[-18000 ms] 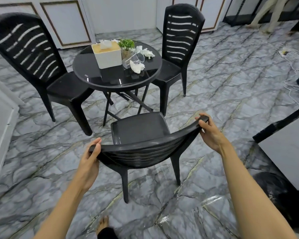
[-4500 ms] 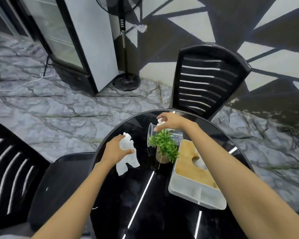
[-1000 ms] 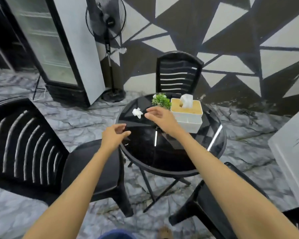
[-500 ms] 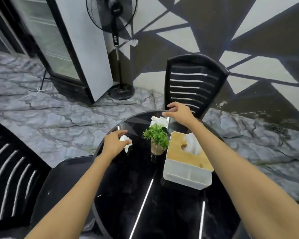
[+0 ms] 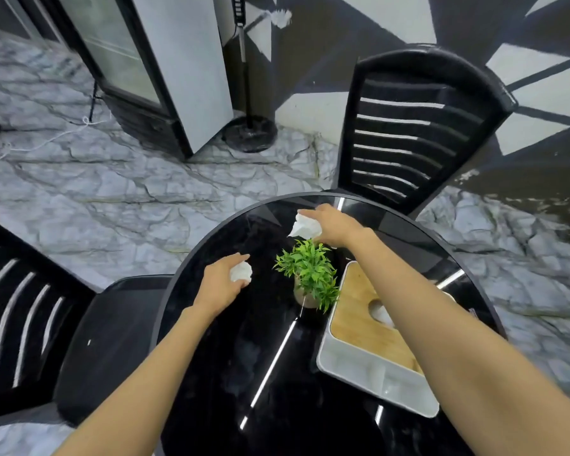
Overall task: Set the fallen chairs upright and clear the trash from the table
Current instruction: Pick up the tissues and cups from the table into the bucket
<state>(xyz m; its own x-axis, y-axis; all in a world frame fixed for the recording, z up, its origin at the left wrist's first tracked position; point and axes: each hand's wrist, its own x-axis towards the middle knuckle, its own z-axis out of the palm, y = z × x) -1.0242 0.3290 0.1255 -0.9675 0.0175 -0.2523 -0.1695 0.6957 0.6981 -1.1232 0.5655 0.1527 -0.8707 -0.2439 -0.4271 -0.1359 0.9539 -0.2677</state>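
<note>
A round black glass table fills the lower middle of the head view. My left hand is closed around a crumpled white tissue just above the table's left part. My right hand grips a larger crumpled white tissue near the far rim, behind the small green plant. One black slatted chair stands upright beyond the table. Another black chair stands upright at the left, its seat tucked against the table.
A white tissue box with a wooden lid sits on the table's right side under my right forearm. A glass-door fridge and a fan stand base are at the back left. Grey marble floor surrounds the table.
Since half a second ago I have leaned closer over the table. My right hand has closed on the tissue behind the plant and lifted it. My left hand still holds its tissue.
</note>
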